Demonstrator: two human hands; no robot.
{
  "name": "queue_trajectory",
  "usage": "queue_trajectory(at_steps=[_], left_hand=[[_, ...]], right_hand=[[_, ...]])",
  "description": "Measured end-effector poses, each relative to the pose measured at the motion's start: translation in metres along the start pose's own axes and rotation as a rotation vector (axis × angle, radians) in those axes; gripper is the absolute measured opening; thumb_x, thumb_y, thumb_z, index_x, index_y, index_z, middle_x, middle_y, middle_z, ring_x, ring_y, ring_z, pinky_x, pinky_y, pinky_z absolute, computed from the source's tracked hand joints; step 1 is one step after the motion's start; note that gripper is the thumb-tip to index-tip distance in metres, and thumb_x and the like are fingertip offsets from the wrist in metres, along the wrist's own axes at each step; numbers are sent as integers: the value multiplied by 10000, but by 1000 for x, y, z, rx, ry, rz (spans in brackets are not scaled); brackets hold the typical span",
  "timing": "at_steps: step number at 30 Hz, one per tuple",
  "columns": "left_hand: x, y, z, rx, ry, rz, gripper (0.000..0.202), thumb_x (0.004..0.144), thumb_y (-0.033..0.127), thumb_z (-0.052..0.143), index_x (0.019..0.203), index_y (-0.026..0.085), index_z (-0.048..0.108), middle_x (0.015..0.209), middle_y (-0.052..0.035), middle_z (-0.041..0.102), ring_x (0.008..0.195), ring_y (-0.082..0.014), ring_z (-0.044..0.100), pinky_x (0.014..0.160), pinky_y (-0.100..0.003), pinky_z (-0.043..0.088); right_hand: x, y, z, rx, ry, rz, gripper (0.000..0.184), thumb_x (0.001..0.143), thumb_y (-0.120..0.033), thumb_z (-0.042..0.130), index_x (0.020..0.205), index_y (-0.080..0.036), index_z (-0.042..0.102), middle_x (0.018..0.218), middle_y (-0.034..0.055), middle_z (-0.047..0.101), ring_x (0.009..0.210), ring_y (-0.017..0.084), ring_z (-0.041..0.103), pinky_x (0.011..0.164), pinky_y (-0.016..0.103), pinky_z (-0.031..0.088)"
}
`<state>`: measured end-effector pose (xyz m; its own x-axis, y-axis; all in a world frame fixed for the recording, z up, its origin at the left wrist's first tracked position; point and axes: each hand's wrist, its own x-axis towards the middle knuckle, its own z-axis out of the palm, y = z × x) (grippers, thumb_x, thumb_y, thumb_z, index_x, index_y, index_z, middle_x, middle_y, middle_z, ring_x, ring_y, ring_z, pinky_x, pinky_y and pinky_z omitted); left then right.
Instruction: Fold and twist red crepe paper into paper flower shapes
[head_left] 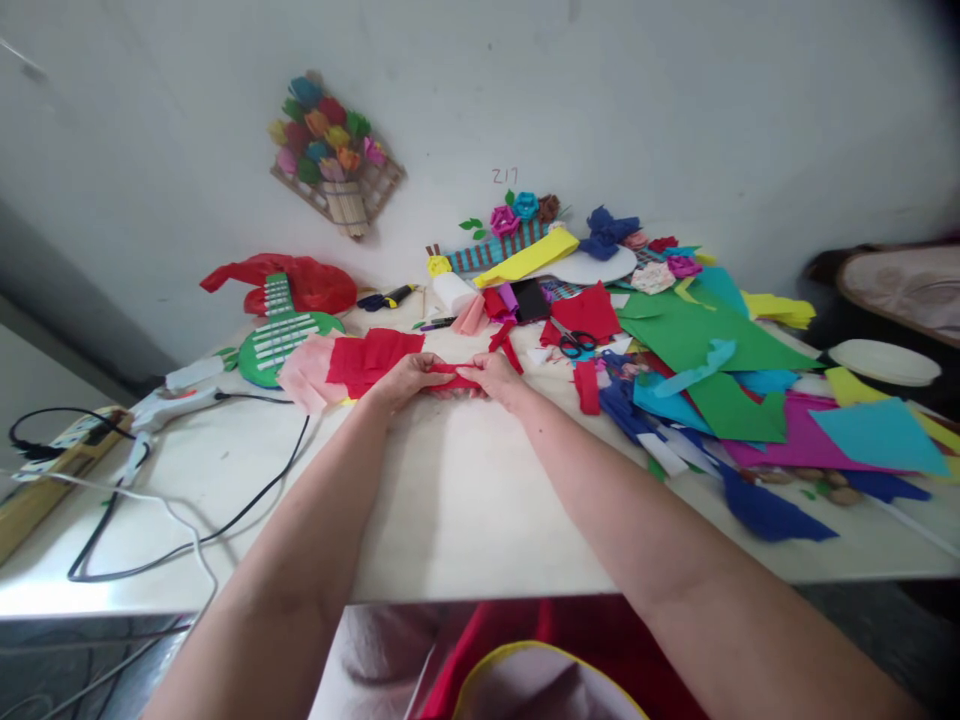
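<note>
Both my hands meet at the middle of the white table (465, 500). My left hand (406, 379) and my right hand (498, 376) are closed on the two ends of a narrow red paper strip (454, 378), held just above the tabletop. A stack of red paper sheets (369, 358) lies just behind my left hand, on a pale pink sheet (305, 374). More red scraps (586, 386) lie to the right of my right hand.
A heap of coloured paper sheets (712, 350) covers the table's right side, with scissors (576, 342) among them. A glue gun (169, 405) and black cable (225, 520) lie at the left. Paper-flower crafts (334, 150) hang on the wall. White plate (885, 362) at far right.
</note>
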<state>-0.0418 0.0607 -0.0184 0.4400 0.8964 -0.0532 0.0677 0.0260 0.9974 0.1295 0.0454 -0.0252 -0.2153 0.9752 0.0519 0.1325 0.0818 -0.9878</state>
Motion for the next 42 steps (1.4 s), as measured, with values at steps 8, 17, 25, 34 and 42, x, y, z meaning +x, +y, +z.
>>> queue_trajectory(at_steps=[8,17,25,34,42], left_hand=[[0,1,2,22,32,-6,341,577,282,776,775,104,563,702,-85,693,592,-150,652,558,-229,518],[4,-2,3,1,76,-25,360,551,264,790,782,105,564,696,-78,693,564,-145,647,543,-226,525],[1,1,1,-26,47,-46,361,546,225,794,808,101,579,698,-78,694,597,-152,656,583,-235,534],[-1,1,0,-50,41,-54,377,517,213,807,795,95,580,658,-65,684,562,-139,644,565,-225,524],[-3,1,2,-67,67,-47,359,501,213,811,744,100,572,623,-40,667,558,-136,639,570,-229,526]], right_hand=[[0,-1,1,13,42,27,112,775,-209,562,684,-146,542,464,-29,570,318,48,430,301,148,282],[2,0,3,63,88,30,111,763,-215,567,678,-146,549,471,-35,565,320,44,423,323,149,318],[0,0,1,80,65,34,124,760,-224,575,670,-147,540,459,-37,561,315,40,422,311,138,289],[5,4,-3,41,15,-29,165,760,-282,586,709,-125,592,500,-2,605,331,54,459,298,147,293],[5,4,-8,122,-1,-25,410,772,-510,527,723,-107,587,510,46,619,361,93,522,300,167,340]])
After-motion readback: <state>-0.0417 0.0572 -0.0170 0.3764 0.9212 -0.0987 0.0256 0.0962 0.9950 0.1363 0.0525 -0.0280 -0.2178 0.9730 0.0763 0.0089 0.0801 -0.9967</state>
